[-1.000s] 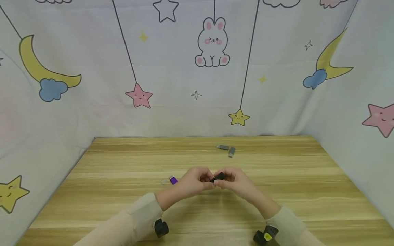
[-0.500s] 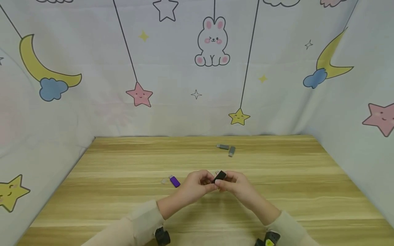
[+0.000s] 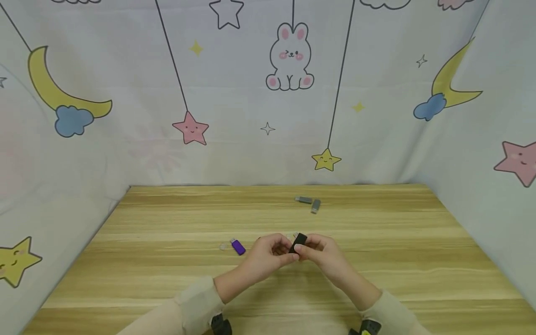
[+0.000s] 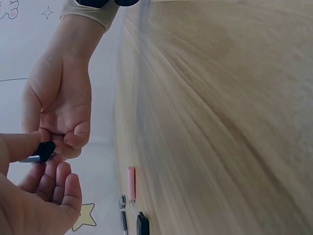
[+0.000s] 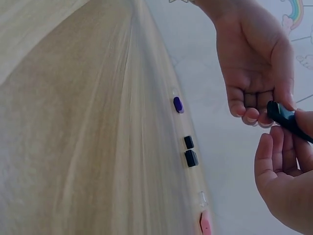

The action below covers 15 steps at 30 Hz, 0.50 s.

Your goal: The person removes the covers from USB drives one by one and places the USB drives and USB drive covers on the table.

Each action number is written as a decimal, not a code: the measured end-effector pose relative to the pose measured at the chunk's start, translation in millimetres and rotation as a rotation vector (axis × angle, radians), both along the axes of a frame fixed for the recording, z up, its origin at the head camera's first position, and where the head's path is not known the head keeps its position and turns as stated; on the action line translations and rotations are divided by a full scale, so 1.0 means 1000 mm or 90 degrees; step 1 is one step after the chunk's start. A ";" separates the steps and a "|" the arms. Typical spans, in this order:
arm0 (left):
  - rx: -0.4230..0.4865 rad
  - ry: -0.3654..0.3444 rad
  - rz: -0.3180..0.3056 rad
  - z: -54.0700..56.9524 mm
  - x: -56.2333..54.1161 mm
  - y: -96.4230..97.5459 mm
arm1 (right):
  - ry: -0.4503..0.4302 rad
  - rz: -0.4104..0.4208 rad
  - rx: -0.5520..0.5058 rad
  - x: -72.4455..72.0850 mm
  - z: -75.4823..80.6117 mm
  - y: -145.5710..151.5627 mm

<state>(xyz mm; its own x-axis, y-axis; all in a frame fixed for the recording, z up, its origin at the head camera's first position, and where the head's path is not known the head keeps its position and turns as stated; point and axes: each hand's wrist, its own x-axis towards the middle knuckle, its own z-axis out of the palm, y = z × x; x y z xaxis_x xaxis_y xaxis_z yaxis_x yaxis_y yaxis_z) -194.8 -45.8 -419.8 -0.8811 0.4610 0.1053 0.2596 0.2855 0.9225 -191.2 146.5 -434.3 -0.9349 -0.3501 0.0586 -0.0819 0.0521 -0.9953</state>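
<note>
Both hands meet over the middle of the wooden table, around a black USB flash drive (image 3: 299,241). In the head view my right hand (image 3: 324,251) pinches its body between thumb and fingers, broad side up and slanted. The left hand (image 3: 268,253) holds the lower end with thumb and curled fingers. In the left wrist view the drive (image 4: 47,151) sits between the fingertips of both hands, a bluish-grey part beside its black end. From the right wrist the black drive (image 5: 281,115) appears edge-on, its far end covered by the right thumb.
A purple USB drive (image 3: 238,247) lies left of the hands beside a clear cap (image 3: 223,246). Two grey drives (image 3: 303,200) lie farther back. The right wrist view also shows two black pieces (image 5: 190,158), another clear cap (image 5: 203,198) and a pink drive (image 5: 205,223) on the table.
The black drive has turned from a flat slant to a steeper one, showing more of its broad side. Both hands have shifted slightly toward me, uncovering more of the purple drive.
</note>
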 end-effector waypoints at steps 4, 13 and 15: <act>0.002 0.022 -0.001 0.002 0.001 -0.002 | 0.022 0.008 0.018 0.001 0.000 0.000; 0.005 0.058 0.004 0.010 0.004 -0.007 | 0.026 0.064 0.068 0.006 0.001 0.000; 0.008 0.051 -0.001 0.011 0.005 -0.007 | 0.032 0.083 0.075 0.006 0.000 0.000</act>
<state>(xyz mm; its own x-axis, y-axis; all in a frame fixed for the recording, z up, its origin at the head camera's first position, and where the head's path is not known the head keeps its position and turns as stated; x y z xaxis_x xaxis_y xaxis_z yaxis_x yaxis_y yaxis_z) -190.2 -53.2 -408.8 -0.8688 0.4608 0.1811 0.3333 0.2738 0.9022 -184.9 146.3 -434.0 -0.8779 -0.4757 0.0552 -0.1449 0.1540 -0.9774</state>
